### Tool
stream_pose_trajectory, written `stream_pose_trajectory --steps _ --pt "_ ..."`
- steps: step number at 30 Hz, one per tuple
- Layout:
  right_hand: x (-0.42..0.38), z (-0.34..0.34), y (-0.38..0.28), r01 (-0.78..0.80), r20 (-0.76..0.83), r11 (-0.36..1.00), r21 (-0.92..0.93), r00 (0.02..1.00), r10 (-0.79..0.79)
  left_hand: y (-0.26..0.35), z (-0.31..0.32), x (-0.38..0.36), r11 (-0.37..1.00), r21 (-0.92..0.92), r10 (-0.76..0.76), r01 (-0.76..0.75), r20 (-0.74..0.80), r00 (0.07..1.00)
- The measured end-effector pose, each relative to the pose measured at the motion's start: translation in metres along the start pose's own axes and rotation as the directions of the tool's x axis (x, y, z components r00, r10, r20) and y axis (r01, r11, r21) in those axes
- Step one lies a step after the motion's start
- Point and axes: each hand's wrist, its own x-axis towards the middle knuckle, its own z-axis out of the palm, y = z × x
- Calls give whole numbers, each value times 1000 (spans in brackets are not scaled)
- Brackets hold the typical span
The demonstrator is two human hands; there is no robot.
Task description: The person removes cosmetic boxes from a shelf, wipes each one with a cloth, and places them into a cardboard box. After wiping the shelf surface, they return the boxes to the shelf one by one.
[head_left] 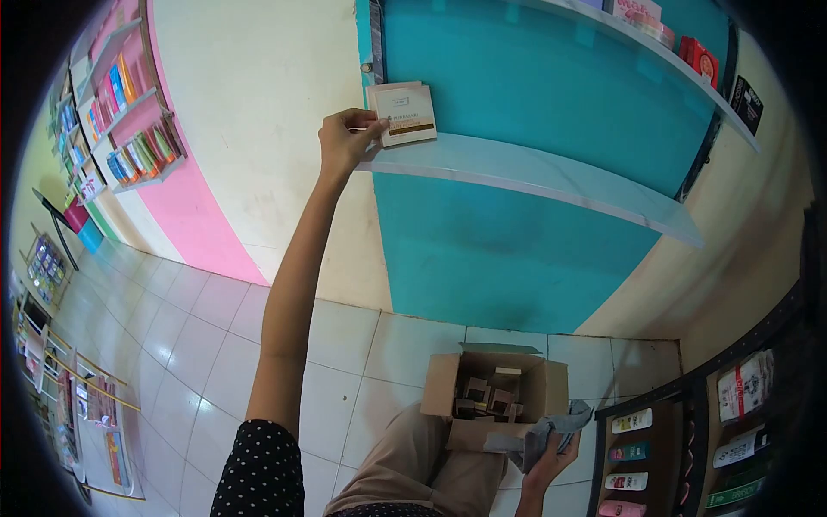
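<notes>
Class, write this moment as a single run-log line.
left hand: holds small box at glass shelf | right hand: holds grey cloth | cardboard box: open, on floor

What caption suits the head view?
Left hand sets a box on a shelf; right hand holds a cloth.

Saw a cream box (402,113) with a brown band, a pale shelf (551,177) against turquoise wall (517,258), a brown carton (495,392), grey cloth (543,435), black white-dotted sleeve (263,474).

Retail shop: glass wall shelves (534,177) stocked with boxed goods (699,59), bottled toiletries (631,421) racked alongside, open cardboard stock carton (495,388) on tiled floor (198,336).
</notes>
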Motion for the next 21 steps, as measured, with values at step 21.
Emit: stream_pose_trajectory --steps 21 --pt "0 0 0 -13 4 999 35 1000 13 1 -3 -1 998 34 59 -60 37 998"
